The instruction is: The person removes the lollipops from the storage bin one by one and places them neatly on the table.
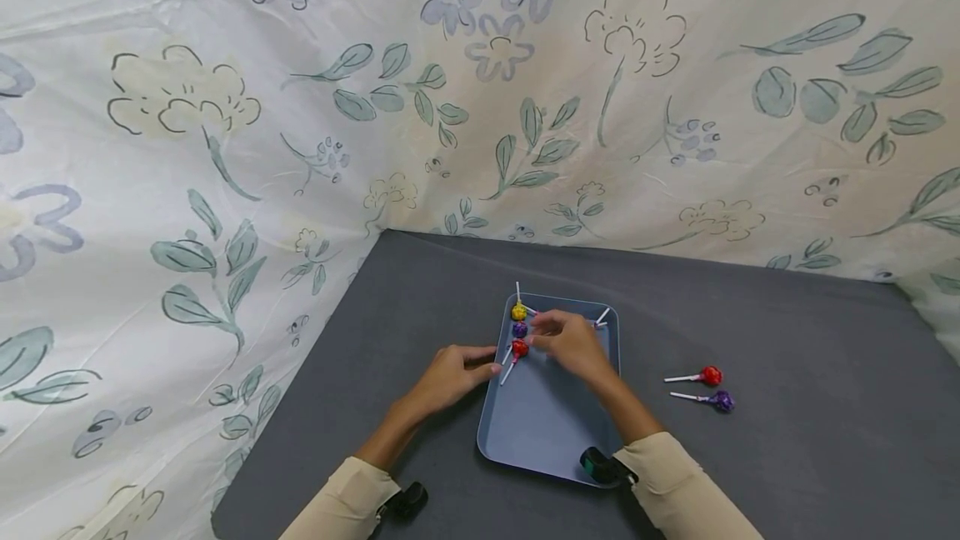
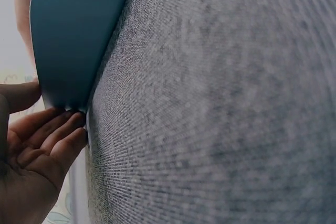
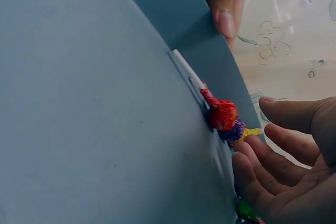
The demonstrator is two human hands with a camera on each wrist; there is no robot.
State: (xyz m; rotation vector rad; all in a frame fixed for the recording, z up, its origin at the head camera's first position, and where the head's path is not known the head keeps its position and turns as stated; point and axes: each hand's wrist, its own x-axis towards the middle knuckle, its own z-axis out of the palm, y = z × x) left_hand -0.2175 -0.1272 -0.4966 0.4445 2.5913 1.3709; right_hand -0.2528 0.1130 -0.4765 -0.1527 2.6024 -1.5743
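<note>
In the head view, bracing the tray (image 1: 555, 423) at its left wall with the left hand (image 1: 446, 377); hovering with the right hand (image 1: 573, 344) beside the red lollipop (image 1: 520, 347), purple lollipop (image 1: 521, 329) and yellow lollipop (image 1: 519, 312) near that wall, leaving open floor in the near half.

In the left wrist view, pressing extended fingers against the outer wall, thumb at the rim.

In the right wrist view, holding thumb and fingers apart, pinching nothing visible; probably best nudging gently, keeping knuckles clear of the rim.
</note>
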